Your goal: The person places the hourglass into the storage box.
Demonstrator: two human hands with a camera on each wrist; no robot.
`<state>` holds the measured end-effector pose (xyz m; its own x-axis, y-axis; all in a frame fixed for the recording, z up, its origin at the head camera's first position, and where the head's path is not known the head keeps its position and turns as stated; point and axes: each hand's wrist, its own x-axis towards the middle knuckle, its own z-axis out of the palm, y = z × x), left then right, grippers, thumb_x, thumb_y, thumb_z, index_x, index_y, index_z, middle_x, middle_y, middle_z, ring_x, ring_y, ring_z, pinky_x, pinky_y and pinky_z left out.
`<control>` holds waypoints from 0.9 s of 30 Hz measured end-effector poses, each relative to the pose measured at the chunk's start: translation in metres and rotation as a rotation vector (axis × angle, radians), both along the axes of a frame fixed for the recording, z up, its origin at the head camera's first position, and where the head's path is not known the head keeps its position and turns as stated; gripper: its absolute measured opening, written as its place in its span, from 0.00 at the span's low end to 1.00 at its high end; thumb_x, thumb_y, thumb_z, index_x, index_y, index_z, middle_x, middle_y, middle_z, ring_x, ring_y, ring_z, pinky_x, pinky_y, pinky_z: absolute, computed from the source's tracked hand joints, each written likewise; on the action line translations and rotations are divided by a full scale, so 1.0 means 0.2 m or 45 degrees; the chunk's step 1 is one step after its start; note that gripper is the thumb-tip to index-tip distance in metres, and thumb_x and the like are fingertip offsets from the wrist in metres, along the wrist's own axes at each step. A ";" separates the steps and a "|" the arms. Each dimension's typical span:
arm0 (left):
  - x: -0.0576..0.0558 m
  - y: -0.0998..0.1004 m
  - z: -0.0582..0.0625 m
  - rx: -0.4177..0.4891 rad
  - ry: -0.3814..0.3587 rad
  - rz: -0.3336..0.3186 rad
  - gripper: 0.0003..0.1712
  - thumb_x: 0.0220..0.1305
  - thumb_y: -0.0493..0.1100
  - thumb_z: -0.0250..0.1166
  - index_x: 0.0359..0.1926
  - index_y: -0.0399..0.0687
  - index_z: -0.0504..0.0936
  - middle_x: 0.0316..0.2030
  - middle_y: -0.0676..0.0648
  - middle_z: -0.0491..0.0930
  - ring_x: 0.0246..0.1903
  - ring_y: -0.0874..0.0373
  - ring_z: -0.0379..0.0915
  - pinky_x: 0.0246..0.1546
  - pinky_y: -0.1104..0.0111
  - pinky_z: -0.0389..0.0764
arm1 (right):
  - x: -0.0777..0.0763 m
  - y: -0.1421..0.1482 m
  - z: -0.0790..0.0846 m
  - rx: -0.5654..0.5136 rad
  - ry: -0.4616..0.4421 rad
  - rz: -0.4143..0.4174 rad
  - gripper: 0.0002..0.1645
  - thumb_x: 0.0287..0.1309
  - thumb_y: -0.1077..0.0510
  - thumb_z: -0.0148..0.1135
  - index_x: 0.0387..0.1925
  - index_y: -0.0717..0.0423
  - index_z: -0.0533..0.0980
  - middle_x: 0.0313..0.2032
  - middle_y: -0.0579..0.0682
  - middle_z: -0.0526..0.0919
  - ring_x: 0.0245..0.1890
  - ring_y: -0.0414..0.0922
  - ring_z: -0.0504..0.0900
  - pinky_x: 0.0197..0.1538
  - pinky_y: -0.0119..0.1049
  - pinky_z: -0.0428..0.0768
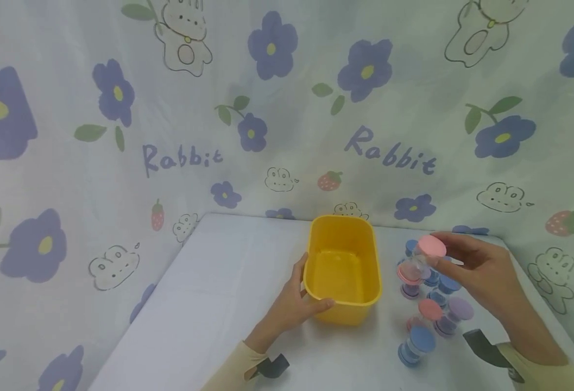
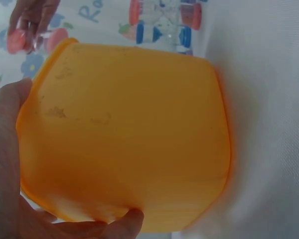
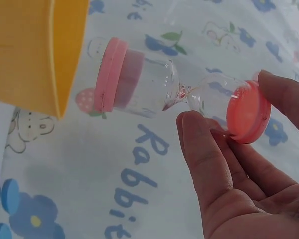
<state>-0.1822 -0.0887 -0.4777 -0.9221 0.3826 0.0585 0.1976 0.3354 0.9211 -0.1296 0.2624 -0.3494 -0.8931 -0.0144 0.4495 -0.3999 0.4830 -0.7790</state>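
Note:
My left hand (image 1: 291, 304) grips the near left side of a yellow plastic tub (image 1: 344, 316), its thumb over the near rim. In the left wrist view the fingers curl around the edge of the tub (image 2: 129, 129). Pinched between the thumb and fingers of my right hand (image 1: 484, 271) is a sand timer (image 1: 431, 246) with pink end caps and a clear glass body. The right wrist view shows this sand timer (image 3: 149, 84) tilted, with pinkish sand inside. It is raised above other sand timers, to the right of the tub.
Several sand timers stand right of the tub, among them a blue one (image 1: 416, 346) nearest me, a red-capped one (image 1: 430, 310) and a purple one (image 1: 455, 316). A white cloth (image 1: 208, 304) covers the table. Behind hangs a curtain (image 1: 296, 130) printed with flowers and rabbits.

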 end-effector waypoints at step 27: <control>0.00 -0.01 -0.01 0.013 -0.011 -0.003 0.67 0.56 0.67 0.74 0.83 0.64 0.39 0.83 0.50 0.51 0.78 0.47 0.58 0.74 0.43 0.70 | -0.29 -0.30 0.06 -0.011 -0.281 -0.058 0.35 0.61 0.37 0.71 0.66 0.45 0.78 0.62 0.49 0.83 0.50 0.27 0.83 0.53 0.20 0.81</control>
